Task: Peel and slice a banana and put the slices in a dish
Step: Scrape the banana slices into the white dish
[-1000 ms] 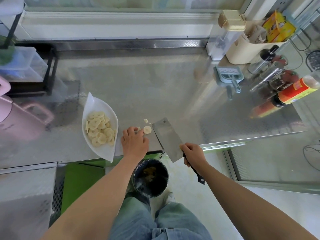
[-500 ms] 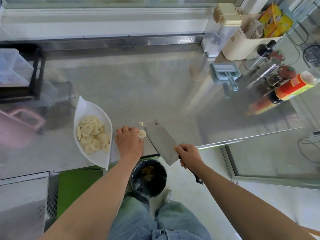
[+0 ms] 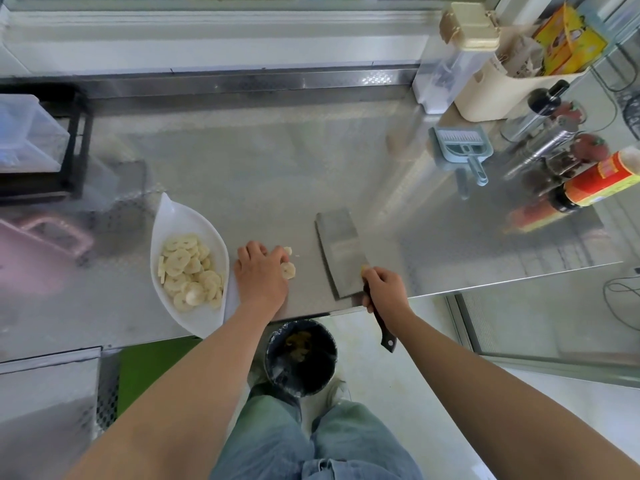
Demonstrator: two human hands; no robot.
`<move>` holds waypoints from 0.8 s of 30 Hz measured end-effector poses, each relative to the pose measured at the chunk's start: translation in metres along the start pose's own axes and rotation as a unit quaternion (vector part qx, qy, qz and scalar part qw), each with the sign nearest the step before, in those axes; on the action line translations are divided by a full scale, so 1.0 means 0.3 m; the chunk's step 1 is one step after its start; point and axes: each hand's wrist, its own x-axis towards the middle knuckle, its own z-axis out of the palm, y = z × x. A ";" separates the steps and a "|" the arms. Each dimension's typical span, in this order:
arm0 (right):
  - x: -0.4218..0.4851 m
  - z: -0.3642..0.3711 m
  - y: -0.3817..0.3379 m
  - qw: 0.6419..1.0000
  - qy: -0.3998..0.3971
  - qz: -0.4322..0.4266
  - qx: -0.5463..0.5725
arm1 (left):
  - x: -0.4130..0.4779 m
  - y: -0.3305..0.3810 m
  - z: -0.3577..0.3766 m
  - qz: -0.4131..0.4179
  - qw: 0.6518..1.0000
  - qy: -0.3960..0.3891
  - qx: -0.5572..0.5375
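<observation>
Banana slices (image 3: 288, 270), pale rounds, are pinched by the curled left hand (image 3: 259, 275) for the white leaf-shaped dish (image 3: 173, 216), while the right hand (image 3: 386, 289) grips the steel cleaver (image 3: 339, 251) aside.

Bare arms (image 3: 207, 375) — faded blue-green jeans (image 3: 263, 445) — one whitish shoe (image 3: 337, 393).
</observation>
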 end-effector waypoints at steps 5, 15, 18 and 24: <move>0.061 0.021 -0.055 0.999 0.034 -0.010 -0.014 | 0.040 0.006 -0.009 -0.006 0.997 -0.077 0.012; 0.089 0.069 -0.073 0.983 0.098 -0.084 -0.130 | 0.048 -0.030 -0.045 0.159 0.981 -0.026 0.108; 0.092 0.076 -0.076 0.975 0.118 -0.090 -0.167 | 0.053 -0.023 -0.055 0.199 0.970 -0.030 0.137; 0.093 0.065 -0.083 0.973 0.090 -0.099 -0.186 | 0.046 0.019 -0.069 0.231 0.956 -0.041 0.179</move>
